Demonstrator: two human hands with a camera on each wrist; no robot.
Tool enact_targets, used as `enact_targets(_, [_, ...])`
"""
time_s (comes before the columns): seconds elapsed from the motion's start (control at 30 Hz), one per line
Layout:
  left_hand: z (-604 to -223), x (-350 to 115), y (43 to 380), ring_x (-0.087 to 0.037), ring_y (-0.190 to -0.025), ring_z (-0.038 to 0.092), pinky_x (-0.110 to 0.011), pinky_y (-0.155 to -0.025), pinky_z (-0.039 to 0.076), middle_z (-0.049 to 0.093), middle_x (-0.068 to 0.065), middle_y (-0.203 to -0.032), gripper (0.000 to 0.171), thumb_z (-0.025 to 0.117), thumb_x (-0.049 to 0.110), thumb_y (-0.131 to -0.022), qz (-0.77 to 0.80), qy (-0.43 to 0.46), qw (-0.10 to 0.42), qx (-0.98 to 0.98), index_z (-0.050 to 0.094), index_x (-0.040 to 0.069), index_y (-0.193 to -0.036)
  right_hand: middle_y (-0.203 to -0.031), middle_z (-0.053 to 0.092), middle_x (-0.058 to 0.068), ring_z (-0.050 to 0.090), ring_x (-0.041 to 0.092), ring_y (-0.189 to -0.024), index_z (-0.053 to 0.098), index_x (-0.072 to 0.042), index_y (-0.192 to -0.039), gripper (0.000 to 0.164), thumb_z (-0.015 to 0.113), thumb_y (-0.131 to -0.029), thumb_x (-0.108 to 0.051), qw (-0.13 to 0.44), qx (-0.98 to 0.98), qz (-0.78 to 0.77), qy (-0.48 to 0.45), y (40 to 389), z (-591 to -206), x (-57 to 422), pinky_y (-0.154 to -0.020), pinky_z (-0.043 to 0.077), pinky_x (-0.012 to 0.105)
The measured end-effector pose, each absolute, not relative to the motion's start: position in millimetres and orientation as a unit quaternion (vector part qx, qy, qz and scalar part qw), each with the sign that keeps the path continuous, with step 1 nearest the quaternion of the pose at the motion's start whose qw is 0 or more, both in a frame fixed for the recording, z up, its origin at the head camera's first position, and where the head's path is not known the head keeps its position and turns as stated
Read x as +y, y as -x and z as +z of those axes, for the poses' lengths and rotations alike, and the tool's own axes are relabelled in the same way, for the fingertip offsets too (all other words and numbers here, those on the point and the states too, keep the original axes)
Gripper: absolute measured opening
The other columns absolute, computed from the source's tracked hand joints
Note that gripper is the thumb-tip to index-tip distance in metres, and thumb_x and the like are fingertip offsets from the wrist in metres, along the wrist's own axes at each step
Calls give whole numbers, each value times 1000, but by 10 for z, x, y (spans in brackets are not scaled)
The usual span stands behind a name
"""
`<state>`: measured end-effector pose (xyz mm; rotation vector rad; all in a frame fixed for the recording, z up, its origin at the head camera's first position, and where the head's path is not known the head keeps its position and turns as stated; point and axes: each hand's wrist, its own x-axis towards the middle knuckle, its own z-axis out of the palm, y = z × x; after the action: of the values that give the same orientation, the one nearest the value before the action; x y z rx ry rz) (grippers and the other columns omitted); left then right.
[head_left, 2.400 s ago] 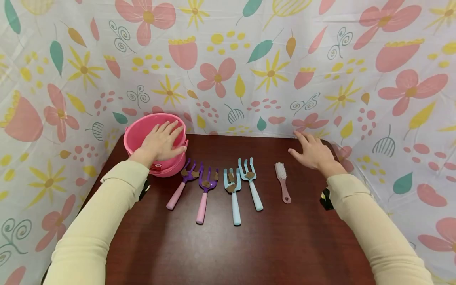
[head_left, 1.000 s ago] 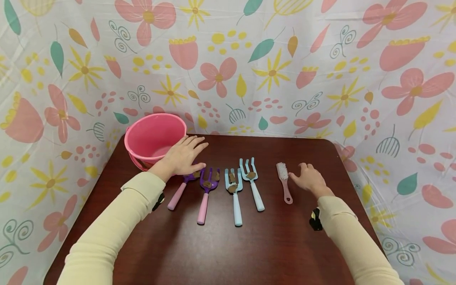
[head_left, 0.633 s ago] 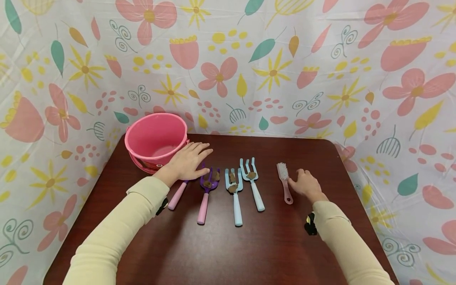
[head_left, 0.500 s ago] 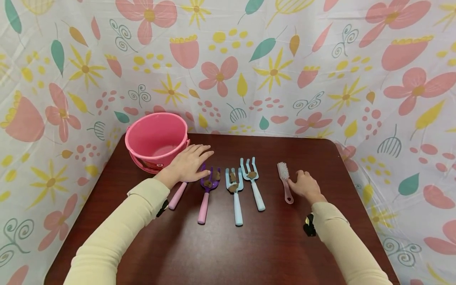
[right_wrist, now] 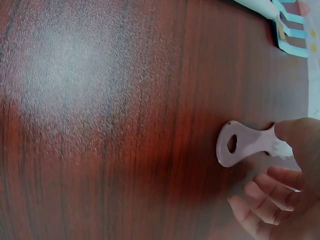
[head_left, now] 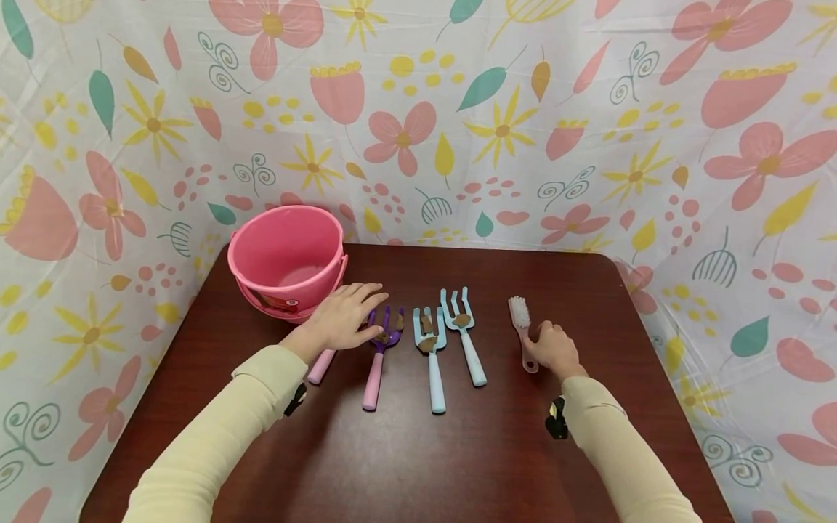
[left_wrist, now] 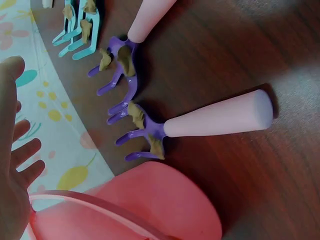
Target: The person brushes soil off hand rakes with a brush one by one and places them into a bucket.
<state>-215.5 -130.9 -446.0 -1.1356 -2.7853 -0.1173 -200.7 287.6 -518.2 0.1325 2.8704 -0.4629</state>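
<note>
In the head view my left hand point(head_left: 343, 316), fingers spread, is over the head of a pink-handled purple hand fork point(head_left: 320, 367). The left wrist view shows this fork's purple tines point(left_wrist: 142, 131) with brown clumps on them, the hand apart from them. A second purple fork point(head_left: 373, 381) lies just right, also with brown clumps. My right hand point(head_left: 554, 349) is beside the handle of a pink brush point(head_left: 519, 314) with white bristles. In the right wrist view its thumb is by the brush handle point(right_wrist: 245, 145) and the fingers are loosely bent, not closed round it.
A pink bucket point(head_left: 268, 247) with its handle down stands at the table's back left. Two light-blue hand forks, one nearer point(head_left: 436, 385) and one farther point(head_left: 471, 356), lie mid-table with brown clumps. A flowered curtain point(head_left: 418, 94) hangs behind the dark wooden table point(head_left: 418, 465).
My left hand has come off the bucket, moving right and nearer over the left purple fork. The right hand has come nearer and left to the brush handle. The tools have not moved.
</note>
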Motion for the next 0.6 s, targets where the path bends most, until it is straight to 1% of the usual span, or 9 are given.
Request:
enact_targets(0.1, [-4519, -1320, 2125, -29, -122, 43, -43, -102, 33, 43, -11, -137, 64, 60, 46, -83, -40, 370, 65, -926, 46, 10, -134, -105, 48, 31, 53, 46, -89, 47, 7, -107, 51, 49, -88, -41, 117, 979, -157, -56, 2010, -5224, 2856, -73, 45, 52])
enact_targets(0.13, [-4540, -1325, 2115, -29, -122, 43, -43, -102, 34, 43, -11, -137, 64, 60, 46, -83, -40, 369, 65, -926, 46, 10, -134, -107, 47, 31, 53, 46, -91, 46, 7, -108, 49, 49, -89, -38, 126, 977, -158, -64, 1998, -5212, 2832, -74, 44, 53])
enact_targets(0.27, [-4618, -1347, 2080, -29, -120, 45, -42, -101, 35, 44, -11, -135, 62, 58, 46, -84, -39, 365, 70, -928, 47, 11, -133, -108, 46, 31, 53, 44, -88, 45, 8, -110, 48, 49, -90, -35, 132, 976, -157, -73, 1992, -5264, 2821, -72, 45, 52])
enact_targets(0.43, [-4704, -1392, 2045, -30, -116, 48, -42, -99, 38, 48, -13, -132, 58, 58, 44, -84, -41, 365, 85, -926, 50, 9, -130, -109, 47, 31, 53, 44, -91, 45, 9, -112, 48, 49, -91, -34, 127, 975, -161, -86, 1987, -5288, 2787, -74, 45, 52])
enact_targets(0.6, [-4766, -1436, 2006, -30, -115, 48, -43, -99, 37, 49, -13, -129, 57, 59, 42, -84, -50, 358, 83, -929, 51, 8, -129, -104, 49, 29, 54, 45, -90, 45, 7, -105, 42, 51, -90, -32, 118, 974, -165, -102, 1985, -5309, 2737, -73, 46, 51])
